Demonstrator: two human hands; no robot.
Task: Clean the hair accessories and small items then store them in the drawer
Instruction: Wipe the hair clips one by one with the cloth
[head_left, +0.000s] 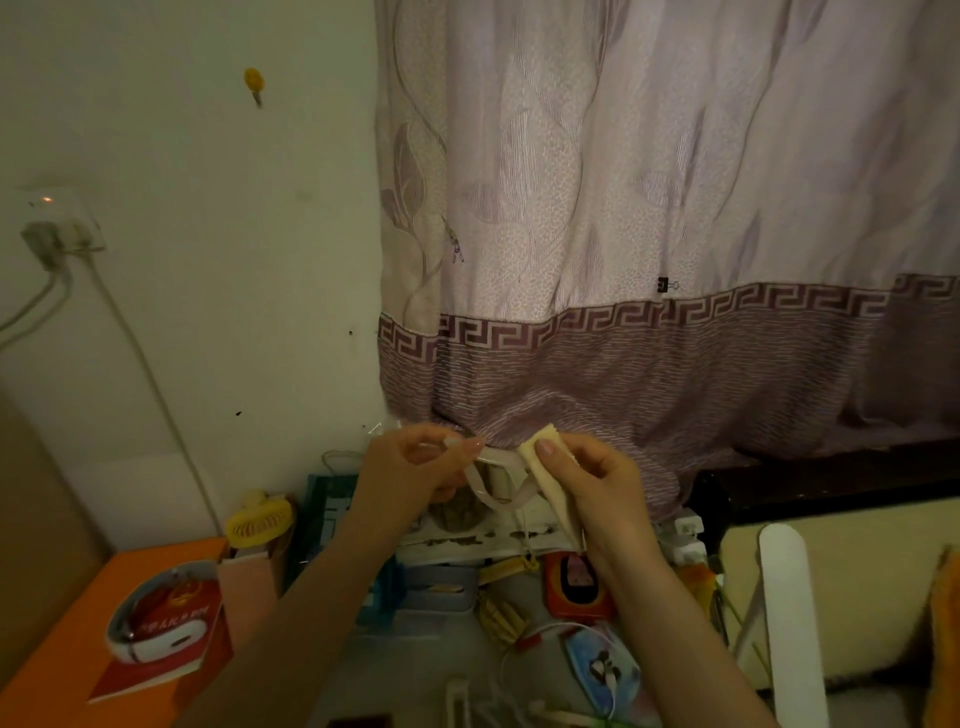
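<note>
While both hands hold it, pale strap (496, 457) runs left-right.

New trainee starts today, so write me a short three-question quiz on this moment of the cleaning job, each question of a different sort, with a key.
1. True or false: the left hand holds a pale looped band.
2. Multiple choice: what do the fingers of the right hand pinch? A) a wooden clothespin B) a cream cloth C) the yellow mini fan
3. Fill in: the white neck-worn device lies on a red booklet on the ______ surface at the left.

Key: 1 true; 2 B; 3 orange
</note>
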